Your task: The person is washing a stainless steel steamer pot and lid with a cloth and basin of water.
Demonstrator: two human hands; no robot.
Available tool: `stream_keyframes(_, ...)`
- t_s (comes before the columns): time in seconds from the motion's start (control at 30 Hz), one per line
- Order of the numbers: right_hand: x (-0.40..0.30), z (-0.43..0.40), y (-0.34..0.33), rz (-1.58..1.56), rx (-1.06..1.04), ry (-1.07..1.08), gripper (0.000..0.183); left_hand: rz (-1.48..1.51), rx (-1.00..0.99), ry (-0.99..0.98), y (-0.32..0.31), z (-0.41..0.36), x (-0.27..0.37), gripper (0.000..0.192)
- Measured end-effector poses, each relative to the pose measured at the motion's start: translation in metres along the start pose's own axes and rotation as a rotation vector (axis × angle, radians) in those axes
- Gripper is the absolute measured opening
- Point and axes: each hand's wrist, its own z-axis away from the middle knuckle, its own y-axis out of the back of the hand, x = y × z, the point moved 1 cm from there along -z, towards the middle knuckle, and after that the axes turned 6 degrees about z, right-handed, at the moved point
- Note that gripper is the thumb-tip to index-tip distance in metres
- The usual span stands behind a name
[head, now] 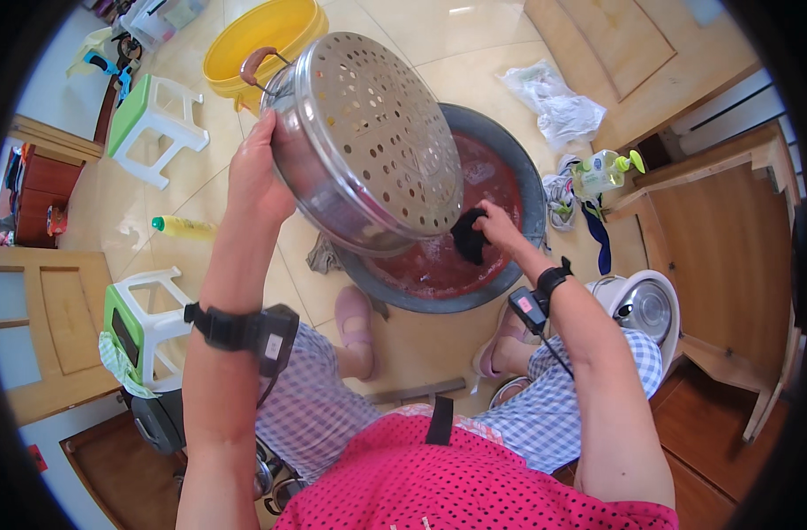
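Tilted on its side, a stainless steel steamer tier (383, 132) with a perforated bottom is held up by my left hand (261, 172), which grips its side wall below a brown handle. The tier covers part of a wide grey basin (532, 172) on the floor. Reddish-brown water with some foam (436, 265) fills the basin's bottom. My right hand (499, 226) pinches a black cloth (470, 237) at the tier's lower rim, above the water. Whether the cloth touches the tier cannot be told.
A yellow bucket (221, 63) stands behind the tier. Green-and-white stools (129, 119) and a yellow bottle (188, 227) are at left. At right are plastic bags (569, 116), a pump bottle (599, 173), cloths (560, 199) and a white bucket (672, 311) holding metal ware.
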Motion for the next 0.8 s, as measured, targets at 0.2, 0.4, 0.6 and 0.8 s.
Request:
stream_keyframes(0.2, -0.129, 0.057, 0.055, -0.109, 0.095, 0.277, 0.028, 0.004, 0.108, -0.098, 0.01, -0.021, -0.008, 0.027)
stream_keyframes(0.4, -0.218, 0.121, 0.068, -0.617, 0.221, 0.422, 0.025, -0.026, 0.105, -0.124, -0.01, -0.009, -0.019, 0.026)
stream_keyframes(0.6, -0.254, 0.13, 0.034, -0.294, 0.429, 0.706, 0.032, 0.003, 0.025, -0.06, -0.031, 0.022, -0.03, 0.031)
stream_keyframes(0.8, -0.236, 0.059, 0.062, -0.145, 0.604, 0.652, 0.033, 0.069, -0.173, -0.001, -0.042, 0.041, -0.021, 0.037)
